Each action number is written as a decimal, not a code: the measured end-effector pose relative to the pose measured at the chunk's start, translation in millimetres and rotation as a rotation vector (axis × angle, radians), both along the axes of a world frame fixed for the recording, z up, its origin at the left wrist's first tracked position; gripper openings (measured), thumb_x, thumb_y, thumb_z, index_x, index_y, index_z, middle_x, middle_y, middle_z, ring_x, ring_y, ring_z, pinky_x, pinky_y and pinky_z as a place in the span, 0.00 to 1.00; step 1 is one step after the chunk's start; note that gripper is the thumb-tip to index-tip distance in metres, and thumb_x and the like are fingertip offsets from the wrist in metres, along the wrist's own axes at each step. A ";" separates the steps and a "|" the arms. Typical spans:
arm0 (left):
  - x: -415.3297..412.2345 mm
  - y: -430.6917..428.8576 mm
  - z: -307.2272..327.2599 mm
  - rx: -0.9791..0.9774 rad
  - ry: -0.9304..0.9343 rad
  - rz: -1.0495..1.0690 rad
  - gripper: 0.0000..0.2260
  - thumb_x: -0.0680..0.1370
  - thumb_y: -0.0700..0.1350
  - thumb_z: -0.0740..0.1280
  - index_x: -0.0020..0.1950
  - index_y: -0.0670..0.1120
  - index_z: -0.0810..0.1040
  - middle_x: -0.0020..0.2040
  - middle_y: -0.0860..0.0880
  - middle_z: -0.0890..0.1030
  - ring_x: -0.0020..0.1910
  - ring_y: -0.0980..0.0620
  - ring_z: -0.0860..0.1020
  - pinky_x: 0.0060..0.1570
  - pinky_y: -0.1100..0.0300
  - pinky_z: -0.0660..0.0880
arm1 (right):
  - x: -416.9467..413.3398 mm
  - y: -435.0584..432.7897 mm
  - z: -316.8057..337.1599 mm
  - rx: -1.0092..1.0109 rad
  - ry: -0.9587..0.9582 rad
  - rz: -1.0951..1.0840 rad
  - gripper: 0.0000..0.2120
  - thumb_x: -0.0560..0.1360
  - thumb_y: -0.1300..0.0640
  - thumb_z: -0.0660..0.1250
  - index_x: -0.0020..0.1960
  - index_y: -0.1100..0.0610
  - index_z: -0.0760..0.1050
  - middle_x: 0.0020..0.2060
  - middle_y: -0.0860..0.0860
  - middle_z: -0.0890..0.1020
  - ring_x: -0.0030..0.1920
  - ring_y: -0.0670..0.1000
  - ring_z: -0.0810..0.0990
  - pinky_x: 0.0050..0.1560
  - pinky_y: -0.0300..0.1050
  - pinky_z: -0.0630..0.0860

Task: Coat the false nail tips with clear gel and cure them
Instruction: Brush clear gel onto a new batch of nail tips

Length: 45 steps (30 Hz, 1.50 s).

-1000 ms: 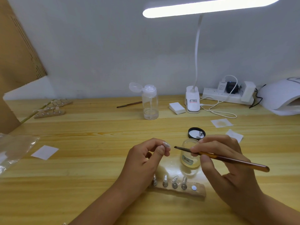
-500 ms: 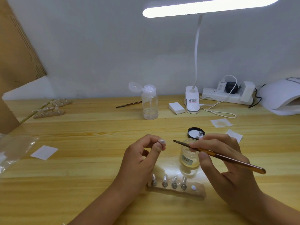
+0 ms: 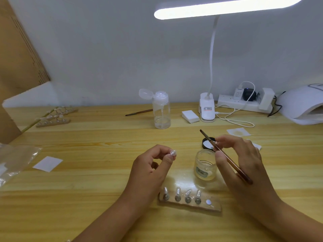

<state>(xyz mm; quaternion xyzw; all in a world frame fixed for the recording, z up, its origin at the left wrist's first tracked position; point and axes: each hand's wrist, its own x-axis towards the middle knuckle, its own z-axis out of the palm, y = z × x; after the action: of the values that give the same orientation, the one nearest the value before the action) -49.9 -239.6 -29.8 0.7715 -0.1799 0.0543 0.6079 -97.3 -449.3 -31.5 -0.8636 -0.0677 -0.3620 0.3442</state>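
Centrally, a small open jar point(image 3: 205, 165) holds clear gel, its black lid point(image 3: 206, 142) lying just behind. The left hand point(image 3: 150, 165) pinches a false nail tip point(image 3: 173, 152) beside the jar; the right hand point(image 3: 244, 163) grips a brush point(image 3: 225, 155), bristles raised. Four more tips stand on a wooden strip point(image 3: 192, 206) near the front. Farther back, a pump bottle point(image 3: 161, 110) with a little clear liquid stands on the pale wooden table point(image 3: 87, 172), under a lit desk lamp point(image 3: 227, 7).
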 end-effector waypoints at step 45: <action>-1.0 -0.7 4.0 -0.011 0.004 0.056 0.07 0.76 0.51 0.68 0.41 0.52 0.83 0.43 0.54 0.83 0.40 0.56 0.78 0.38 0.68 0.70 | -8.6 -5.0 6.7 0.382 0.035 0.181 0.27 0.83 0.55 0.48 0.80 0.39 0.48 0.68 0.39 0.76 0.76 0.39 0.60 0.77 0.61 0.51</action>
<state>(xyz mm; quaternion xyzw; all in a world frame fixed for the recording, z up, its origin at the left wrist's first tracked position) -50.9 -240.3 -25.9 0.7730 -0.1569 0.0709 0.6106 -105.8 -454.3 -24.8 -0.7792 -0.0691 -0.3210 0.5340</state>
